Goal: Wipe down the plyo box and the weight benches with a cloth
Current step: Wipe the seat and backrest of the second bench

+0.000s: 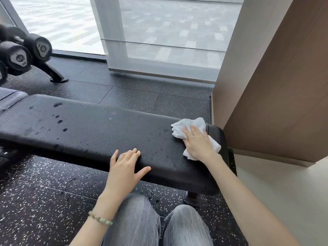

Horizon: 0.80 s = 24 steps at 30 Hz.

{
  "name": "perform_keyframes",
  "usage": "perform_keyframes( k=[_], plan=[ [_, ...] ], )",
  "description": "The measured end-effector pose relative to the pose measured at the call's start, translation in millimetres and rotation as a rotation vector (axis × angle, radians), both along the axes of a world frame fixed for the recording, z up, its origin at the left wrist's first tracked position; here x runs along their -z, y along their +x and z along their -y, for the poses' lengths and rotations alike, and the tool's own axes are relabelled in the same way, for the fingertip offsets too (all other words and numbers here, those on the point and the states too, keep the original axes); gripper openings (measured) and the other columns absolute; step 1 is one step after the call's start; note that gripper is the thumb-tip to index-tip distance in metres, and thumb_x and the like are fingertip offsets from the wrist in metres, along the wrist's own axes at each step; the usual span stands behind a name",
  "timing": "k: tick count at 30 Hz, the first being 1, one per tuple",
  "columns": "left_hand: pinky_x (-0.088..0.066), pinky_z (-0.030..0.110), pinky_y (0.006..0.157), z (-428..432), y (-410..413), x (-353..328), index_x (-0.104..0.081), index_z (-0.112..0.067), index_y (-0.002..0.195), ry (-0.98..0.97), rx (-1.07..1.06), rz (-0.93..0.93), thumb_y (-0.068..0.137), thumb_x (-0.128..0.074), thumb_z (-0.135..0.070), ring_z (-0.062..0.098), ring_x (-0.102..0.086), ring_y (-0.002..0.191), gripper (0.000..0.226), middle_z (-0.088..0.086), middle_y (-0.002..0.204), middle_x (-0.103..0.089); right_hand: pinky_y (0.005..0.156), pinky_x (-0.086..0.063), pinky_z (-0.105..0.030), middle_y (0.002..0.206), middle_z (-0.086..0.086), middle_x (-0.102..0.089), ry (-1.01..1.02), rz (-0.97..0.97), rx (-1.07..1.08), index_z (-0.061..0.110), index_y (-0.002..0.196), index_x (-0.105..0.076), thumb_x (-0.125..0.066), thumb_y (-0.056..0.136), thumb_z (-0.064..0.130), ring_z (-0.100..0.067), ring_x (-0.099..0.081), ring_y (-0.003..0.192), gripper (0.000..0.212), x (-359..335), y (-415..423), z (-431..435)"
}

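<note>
bench (99, 132): black padding, dark wet spots toward its left end.
cloth (184, 126): white, crumpled, on the bench's right end.
right hand (198, 144): grip flat, fingers straight, pressing the cloth.
left hand (124, 167): grip wide, holding nothing, resting on the bench's near edge.

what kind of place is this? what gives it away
Most likely a gym or fitness room. The cues: a padded black weight bench being wiped with a white cloth, dumbbells on a rack at far left, and speckled black rubber floor tiles.
</note>
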State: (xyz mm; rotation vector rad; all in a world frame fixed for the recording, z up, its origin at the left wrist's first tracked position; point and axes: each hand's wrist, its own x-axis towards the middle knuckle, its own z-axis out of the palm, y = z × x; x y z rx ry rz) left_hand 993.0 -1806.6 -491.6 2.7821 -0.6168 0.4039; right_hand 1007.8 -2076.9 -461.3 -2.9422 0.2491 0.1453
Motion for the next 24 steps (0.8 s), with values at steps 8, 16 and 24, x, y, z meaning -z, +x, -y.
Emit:
perform_keyframes(
  k=[8,16,24],
  plan=[
    [-0.022,0.045,0.103,3,-2,1,-0.068,-0.01,0.107,0.02,-0.026,-0.015,0.075,-0.042,-0.063,0.023,-0.063,0.106,0.067,0.006,0.115,-0.067,0.114,-0.005,-0.05,0.159,0.0,-0.01,0.03,-0.054,0.0,0.03,0.148,-0.021,-0.021,0.101,0.043,-0.018,-0.007,0.145,0.049,-7,51,1],
    [-0.022,0.044,0.105,2,-2,2,-0.067,-0.009,0.108,0.002,-0.026,-0.025,0.076,-0.042,-0.062,0.024,-0.062,0.108,0.067,0.006,0.116,-0.066,0.114,-0.005,-0.047,0.159,0.001,-0.007,0.04,-0.016,-0.143,0.031,0.149,-0.019,-0.022,0.102,0.043,-0.018,-0.005,0.146,0.049,0,36,-20],
    [-0.024,0.043,0.105,3,-4,0,-0.066,-0.007,0.109,0.012,-0.002,-0.048,0.078,-0.042,-0.06,0.026,-0.063,0.107,0.066,0.009,0.115,-0.066,0.114,-0.003,-0.048,0.16,-0.002,-0.005,0.062,-0.036,-0.181,0.028,0.15,-0.016,-0.022,0.102,0.039,-0.02,-0.002,0.146,0.05,0,36,-49]
  ],
)
